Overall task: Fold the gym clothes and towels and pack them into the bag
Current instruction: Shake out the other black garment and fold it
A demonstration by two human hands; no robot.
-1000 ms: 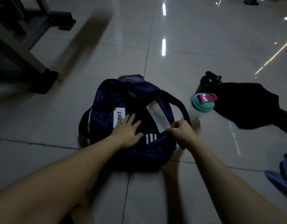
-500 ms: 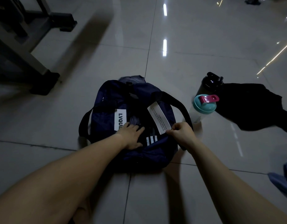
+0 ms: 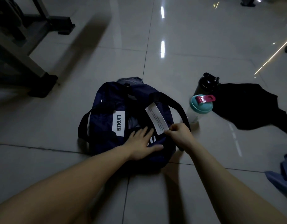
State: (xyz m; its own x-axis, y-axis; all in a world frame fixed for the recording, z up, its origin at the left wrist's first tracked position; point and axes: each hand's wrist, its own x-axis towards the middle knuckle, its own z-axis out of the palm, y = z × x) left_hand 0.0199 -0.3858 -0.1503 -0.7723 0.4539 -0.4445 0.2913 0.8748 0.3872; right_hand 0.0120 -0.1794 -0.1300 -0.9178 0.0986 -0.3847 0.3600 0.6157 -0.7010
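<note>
1. The bag (image 3: pixel 105 101) lies on the floor (image 3: pixel 196 46), under both hands.
2. The left hand (image 3: pixel 142 143) lies flat on its near side, fingers straight.
3. The right hand (image 3: pixel 180 135) pinches the bag beside the tag (image 3: pixel 156 119).

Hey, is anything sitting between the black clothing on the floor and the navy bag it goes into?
Yes. Two bottles stand on the floor between them: a teal-lidded bottle close by the right strap of the navy bag, and a black bottle behind it, at the left edge of the black clothing.
</note>
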